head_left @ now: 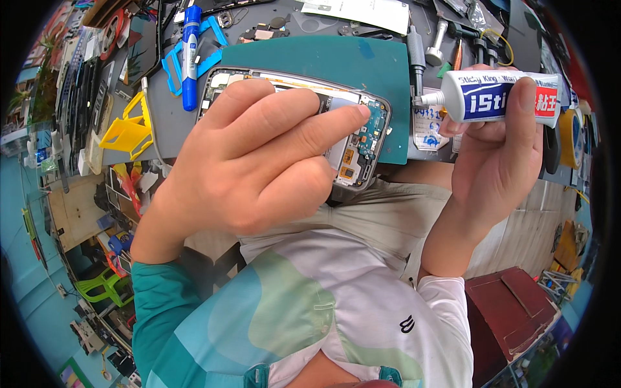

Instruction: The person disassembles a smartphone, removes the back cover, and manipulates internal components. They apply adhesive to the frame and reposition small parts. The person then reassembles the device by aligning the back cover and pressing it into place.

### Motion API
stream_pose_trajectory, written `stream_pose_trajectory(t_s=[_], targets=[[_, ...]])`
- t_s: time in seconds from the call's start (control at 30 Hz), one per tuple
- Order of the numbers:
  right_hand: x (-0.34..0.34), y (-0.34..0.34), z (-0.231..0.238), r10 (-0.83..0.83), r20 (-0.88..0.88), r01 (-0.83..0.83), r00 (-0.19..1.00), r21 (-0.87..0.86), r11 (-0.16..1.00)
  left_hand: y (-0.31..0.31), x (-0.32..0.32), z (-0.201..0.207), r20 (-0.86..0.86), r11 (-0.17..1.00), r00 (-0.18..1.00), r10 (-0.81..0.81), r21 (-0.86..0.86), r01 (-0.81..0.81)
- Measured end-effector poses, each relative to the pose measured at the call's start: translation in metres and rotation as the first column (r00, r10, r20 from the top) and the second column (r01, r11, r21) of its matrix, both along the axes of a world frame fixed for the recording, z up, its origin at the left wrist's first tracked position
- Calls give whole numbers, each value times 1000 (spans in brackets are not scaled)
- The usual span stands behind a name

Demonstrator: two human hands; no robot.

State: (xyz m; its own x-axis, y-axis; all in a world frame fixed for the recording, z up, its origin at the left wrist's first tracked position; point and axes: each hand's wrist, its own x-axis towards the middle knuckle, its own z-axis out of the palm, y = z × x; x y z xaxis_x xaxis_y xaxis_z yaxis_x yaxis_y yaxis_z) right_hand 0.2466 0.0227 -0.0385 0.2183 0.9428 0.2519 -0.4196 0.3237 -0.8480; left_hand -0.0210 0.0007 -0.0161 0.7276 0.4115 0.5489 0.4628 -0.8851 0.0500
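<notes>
An opened phone (358,154), with its inner parts and a blue circuit board (373,134) bared, sits over the green mat and juts past the table's near edge. Across it lies my left hand (259,155), knuckles up. One finger reaches out and its tip touches the circuit board, while the others curl at the phone; my thumb is hidden. To the right, my right hand (495,149) grips a white, blue and red glue tube (479,97) between thumb and fingers. The tube is held level in the air, its narrow nozzle (428,99) pointing left.
The green mat (381,58) covers the middle of the table. Left of it are a blue marker (189,64), blue plastic frames (171,71) and a yellow plastic piece (129,126). A grey screwdriver (416,52) and small metal tools stand at the right, with yellow tape (570,139) beyond.
</notes>
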Motion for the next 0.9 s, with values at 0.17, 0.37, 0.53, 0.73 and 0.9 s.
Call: stream_pose_trajectory(t_s=[0.17,0.37,0.53,0.73,0.9], targets=[[5,-1,-2,21,35,-20,999,-17,1000,1,1,0,8,1000,1000,-3,-20,3],[8,-1,-5,49,39,-48,998,-25,999,1,-1,4,2,995,1000,-11,-96,11],[10,0,-4,66,66,-63,996,-37,997,0,-2,5,-7,989,1000,-1,-145,0],[11,-1,-4,78,68,-76,995,-36,996,2,-4,9,-28,985,1000,-10,-174,5],[11,-1,-5,99,55,-97,994,-46,994,1,-3,6,8,984,1000,5,-179,-3]])
